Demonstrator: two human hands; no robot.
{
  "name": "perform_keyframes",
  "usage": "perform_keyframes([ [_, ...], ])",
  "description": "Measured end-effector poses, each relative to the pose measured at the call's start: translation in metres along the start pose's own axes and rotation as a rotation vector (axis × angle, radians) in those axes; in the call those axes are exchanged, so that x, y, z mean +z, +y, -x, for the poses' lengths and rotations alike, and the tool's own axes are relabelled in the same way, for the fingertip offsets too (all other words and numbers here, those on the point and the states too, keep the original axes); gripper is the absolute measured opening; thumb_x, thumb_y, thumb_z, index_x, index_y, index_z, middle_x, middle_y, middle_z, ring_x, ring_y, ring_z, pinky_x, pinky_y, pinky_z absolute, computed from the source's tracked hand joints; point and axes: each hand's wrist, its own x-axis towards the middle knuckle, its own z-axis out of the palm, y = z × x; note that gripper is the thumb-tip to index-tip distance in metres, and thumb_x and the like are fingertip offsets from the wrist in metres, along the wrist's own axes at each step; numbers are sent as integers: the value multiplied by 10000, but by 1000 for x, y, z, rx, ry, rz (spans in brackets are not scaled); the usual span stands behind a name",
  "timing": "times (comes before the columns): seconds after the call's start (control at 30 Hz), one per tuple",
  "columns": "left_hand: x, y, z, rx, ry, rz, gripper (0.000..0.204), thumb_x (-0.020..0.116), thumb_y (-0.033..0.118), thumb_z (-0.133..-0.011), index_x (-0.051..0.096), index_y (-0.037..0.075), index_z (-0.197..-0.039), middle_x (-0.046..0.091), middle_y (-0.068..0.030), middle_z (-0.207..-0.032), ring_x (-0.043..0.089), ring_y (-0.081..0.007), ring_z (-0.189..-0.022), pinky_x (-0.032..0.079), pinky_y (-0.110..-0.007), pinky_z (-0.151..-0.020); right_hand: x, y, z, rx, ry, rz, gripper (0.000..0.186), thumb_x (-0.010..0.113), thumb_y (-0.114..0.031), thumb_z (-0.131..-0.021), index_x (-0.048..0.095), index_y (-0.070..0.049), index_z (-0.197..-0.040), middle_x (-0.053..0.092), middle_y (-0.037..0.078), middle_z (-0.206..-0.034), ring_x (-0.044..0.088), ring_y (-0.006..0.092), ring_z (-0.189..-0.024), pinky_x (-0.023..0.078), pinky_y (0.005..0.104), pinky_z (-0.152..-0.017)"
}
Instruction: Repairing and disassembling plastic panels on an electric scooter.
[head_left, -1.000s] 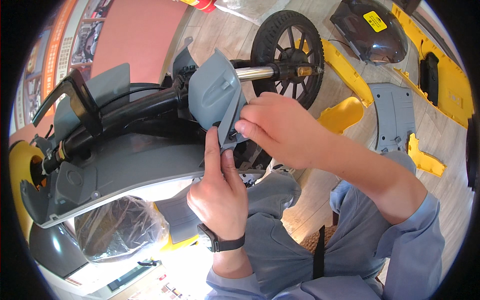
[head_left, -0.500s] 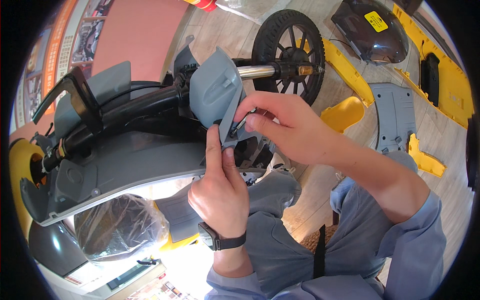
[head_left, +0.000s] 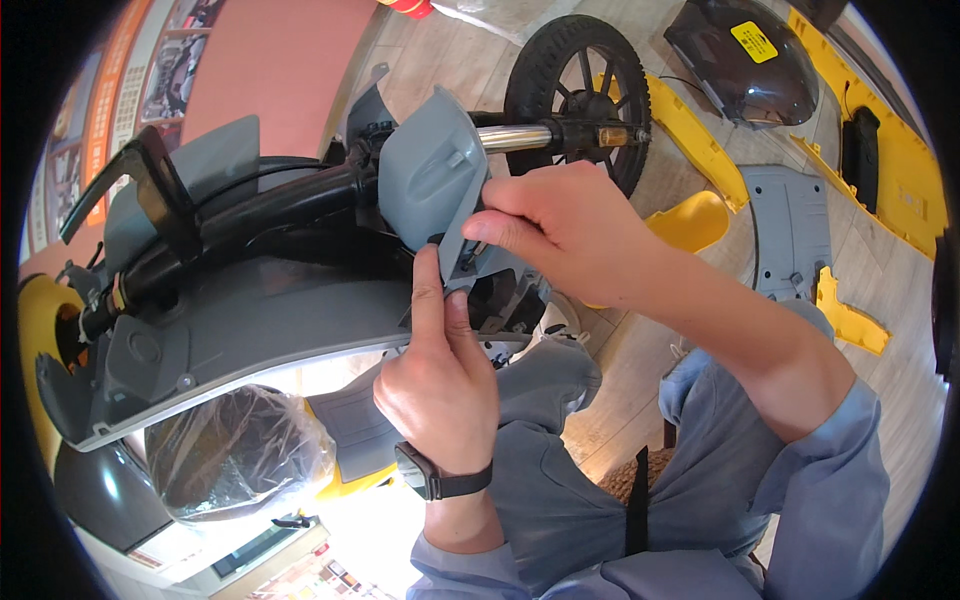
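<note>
- Grey panel: mid-scene, set against the black frame tube, just left of the shiny fork tube and the black spoked wheel.
- Matte, smooth plastic; broad far end with a shallow moulded recess on its face. Narrows to a tapered corner at the near end, with a sharp fold down the right side.
- Left hand: index finger straight, tip on the panel's near-left edge; thumb bent in at the tapered corner, so the corner is pinched between the two.
- Right hand: fingers curled, thumb pressed to the index finger at the panel's right side, pinching a slim tool. Mostly covered by the hand; its full shape I cannot tell.
- Near side, below the frame tube: long dark-grey body cover, pale along its near rim.
- Right, on the wood-look floor: yellow trim strip, flat grey plate, smoked shell with a yellow sticker.
</note>
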Motion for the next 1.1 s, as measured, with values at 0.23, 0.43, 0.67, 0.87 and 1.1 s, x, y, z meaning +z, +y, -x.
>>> perform_keyframes([
  [0.23, 2, -2, 0, 2, 16, 17, 402, 591, 225, -993, 593, 211, -1394, 593, -157, -561, 582, -375, -482, 461, -443, -475, 14, 9, 8, -96, 80, -98, 278, 510, -266, -1014, 591, -16, -922, 640, 205, -783, 638, 398, -760, 492, 470, -670],
  [0.43, -2, 0, -1, -12, -7, 4, 409, 586, 234, -995, 583, 211, -1404, 595, -150, -559, 591, -368, -484, 465, -441, -476, 6, -6, 11, 92, -14, -316, 245, 521, -236, -1013, 589, -6, -965, 602, 182, -778, 593, 352, -720, 469, 401, -654],
  [0.67, 2, 0, 0, 10, 13, -15, 410, 598, 226, -990, 589, 198, -1399, 585, -158, -551, 587, -366, -476, 463, -439, -473, 4, 0, 4, 148, -79, -183, 365, 535, -321, -999, 630, -5, -843, 653, 212, -787, 638, 409, -745, 495, 462, -670],
  [0.87, 1, 0, 0, 2, 15, -4, 402, 601, 221, -989, 599, 198, -1391, 580, -157, -550, 575, -359, -464, 447, -436, -465, 4, 6, 9, -8, 7, -32, 296, 521, -282, -997, 621, -13, -926, 648, 199, -768, 631, 426, -740, 499, 495, -683],
  [1.1, 0, 1, -1, -9, -2, -9, 405, 599, 220, -991, 595, 197, -1396, 577, -156, -548, 568, -356, -459, 446, -437, -466, 10, -9, 16, 294, 52, -516, 95, 578, -99, -983, 591, -11, -1017, 627, 70, -867, 629, 162, -779, 492, 320, -726],
])
